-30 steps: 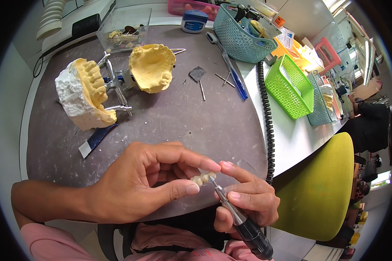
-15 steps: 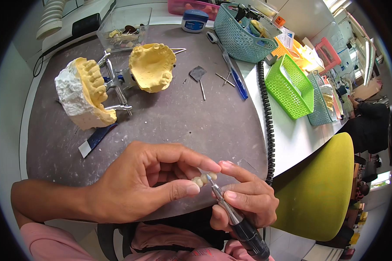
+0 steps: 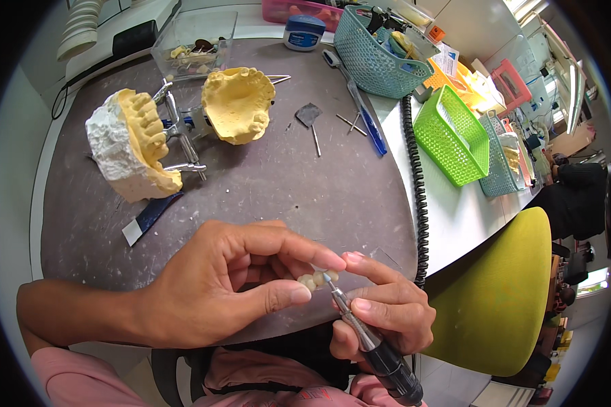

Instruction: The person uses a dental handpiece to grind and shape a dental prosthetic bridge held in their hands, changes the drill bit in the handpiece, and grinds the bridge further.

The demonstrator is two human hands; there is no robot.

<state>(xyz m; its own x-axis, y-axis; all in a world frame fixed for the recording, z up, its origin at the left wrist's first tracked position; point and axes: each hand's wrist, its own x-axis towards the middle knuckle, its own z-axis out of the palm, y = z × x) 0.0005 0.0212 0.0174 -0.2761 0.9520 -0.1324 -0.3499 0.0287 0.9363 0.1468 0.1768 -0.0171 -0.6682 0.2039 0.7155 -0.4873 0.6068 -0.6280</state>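
Observation:
Between the thumb and index finger of my left hand (image 3: 231, 285) is a small tooth-coloured dental bridge (image 3: 311, 281). My right hand (image 3: 394, 308) holds a dental handpiece (image 3: 368, 337), silver at the front and black at the back. Its pale blue pointed tip meets the right end of the bridge. My right index fingertip touches or nearly touches my left index fingertip. Beyond my left hand stands a yellow and white plaster tooth model (image 3: 132, 146) on a metal articulator (image 3: 178, 129). The other yellow plaster cast (image 3: 236, 107) lies at the articulator's right side.
On the grey mat (image 3: 299, 190) lie a dark square-headed tool (image 3: 309, 119), a blue toothbrush (image 3: 365, 112) and a dark blue strip (image 3: 153, 217). A black coiled cord (image 3: 417, 197) runs along the right edge. Plastic baskets (image 3: 451, 136) stand beyond it, near a yellow-green chair (image 3: 495, 298).
The handpiece's rear end has shifted very slightly right with my right hand. My left hand keeps its hold on the bridge, almost still.

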